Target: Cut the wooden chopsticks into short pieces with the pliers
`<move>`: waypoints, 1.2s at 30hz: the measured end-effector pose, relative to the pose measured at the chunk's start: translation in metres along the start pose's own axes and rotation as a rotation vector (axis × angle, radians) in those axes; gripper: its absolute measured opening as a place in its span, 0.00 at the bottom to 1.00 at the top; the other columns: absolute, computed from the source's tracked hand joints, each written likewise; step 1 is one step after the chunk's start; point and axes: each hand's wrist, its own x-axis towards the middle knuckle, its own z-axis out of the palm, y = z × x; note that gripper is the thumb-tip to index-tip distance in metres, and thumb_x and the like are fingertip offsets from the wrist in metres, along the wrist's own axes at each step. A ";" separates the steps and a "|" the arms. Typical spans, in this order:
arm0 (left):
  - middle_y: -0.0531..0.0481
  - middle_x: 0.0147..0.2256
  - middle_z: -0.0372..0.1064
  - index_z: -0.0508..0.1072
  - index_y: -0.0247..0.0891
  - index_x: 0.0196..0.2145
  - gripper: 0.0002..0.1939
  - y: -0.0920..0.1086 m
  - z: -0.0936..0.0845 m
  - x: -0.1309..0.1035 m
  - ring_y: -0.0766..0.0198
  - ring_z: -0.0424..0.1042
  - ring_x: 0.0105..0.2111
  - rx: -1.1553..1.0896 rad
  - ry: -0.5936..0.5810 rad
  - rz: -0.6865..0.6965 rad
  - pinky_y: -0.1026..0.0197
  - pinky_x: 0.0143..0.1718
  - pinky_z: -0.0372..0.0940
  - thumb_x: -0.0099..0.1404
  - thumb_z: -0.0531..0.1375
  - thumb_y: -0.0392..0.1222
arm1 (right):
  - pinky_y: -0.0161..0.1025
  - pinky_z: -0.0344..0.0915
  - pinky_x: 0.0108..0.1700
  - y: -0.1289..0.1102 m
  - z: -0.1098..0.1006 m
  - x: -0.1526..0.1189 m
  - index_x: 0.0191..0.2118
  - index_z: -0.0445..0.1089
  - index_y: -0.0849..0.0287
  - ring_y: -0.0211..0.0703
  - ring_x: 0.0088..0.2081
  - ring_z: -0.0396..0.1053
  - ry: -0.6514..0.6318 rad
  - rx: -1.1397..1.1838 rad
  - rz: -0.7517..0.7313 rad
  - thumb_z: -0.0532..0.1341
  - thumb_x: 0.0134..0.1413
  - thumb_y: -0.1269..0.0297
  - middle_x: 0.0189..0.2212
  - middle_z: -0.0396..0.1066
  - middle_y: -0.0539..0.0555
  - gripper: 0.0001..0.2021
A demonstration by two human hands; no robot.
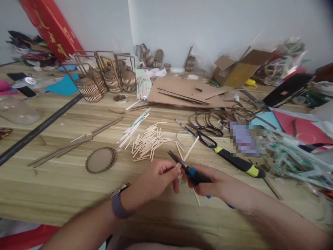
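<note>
My left hand (162, 177), with a watch on the wrist, pinches short pieces of pale wooden stick (178, 166) at the front middle of the table. Wrapped round the blue and black handles of a pair of pliers or cutters (194, 174) is my right hand (215, 184). The tool's dark jaws point up and left, close above my left fingers. Beyond my hands lies a heap of short cut sticks (148, 144). Longer sticks (191, 148) lie just past the tool, and one more (196, 197) is below my hands.
Black scissors (208, 137) and a black and yellow knife (239, 162) lie to the right. A round cardboard piece (101, 160) and brown strips (75, 144) are at left. Small lidded baskets (90, 88), cardboard sheets (177, 93) and an open box (234, 71) stand or lie farther back.
</note>
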 end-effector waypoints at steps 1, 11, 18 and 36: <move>0.54 0.22 0.68 0.72 0.35 0.26 0.17 -0.001 0.000 0.000 0.67 0.65 0.26 0.004 0.002 -0.001 0.66 0.33 0.57 0.68 0.53 0.47 | 0.36 0.55 0.31 0.001 0.000 0.001 0.32 0.65 0.58 0.38 0.30 0.58 0.000 -0.010 -0.019 0.56 0.39 0.69 0.28 0.62 0.48 0.08; 0.54 0.23 0.67 0.70 0.35 0.23 0.20 -0.002 0.000 0.000 0.67 0.65 0.27 0.049 0.013 0.010 0.65 0.33 0.57 0.68 0.52 0.47 | 0.37 0.51 0.30 0.008 0.008 0.001 0.28 0.61 0.57 0.39 0.28 0.54 0.073 -0.063 -0.089 0.55 0.42 0.68 0.24 0.56 0.46 0.03; 0.54 0.24 0.68 0.69 0.36 0.35 0.14 -0.004 0.001 0.002 0.66 0.66 0.27 0.002 0.017 -0.017 0.64 0.35 0.59 0.69 0.51 0.48 | 0.38 0.56 0.34 0.011 0.006 0.001 0.32 0.65 0.57 0.41 0.32 0.59 0.104 -0.084 -0.062 0.57 0.44 0.67 0.27 0.62 0.48 0.06; 0.56 0.20 0.66 0.70 0.36 0.34 0.17 0.000 0.000 -0.002 0.66 0.63 0.24 0.060 0.026 -0.036 0.64 0.31 0.56 0.69 0.49 0.51 | 0.36 0.57 0.30 0.005 0.004 0.001 0.32 0.65 0.57 0.39 0.30 0.60 0.038 0.016 -0.005 0.56 0.40 0.68 0.28 0.62 0.48 0.08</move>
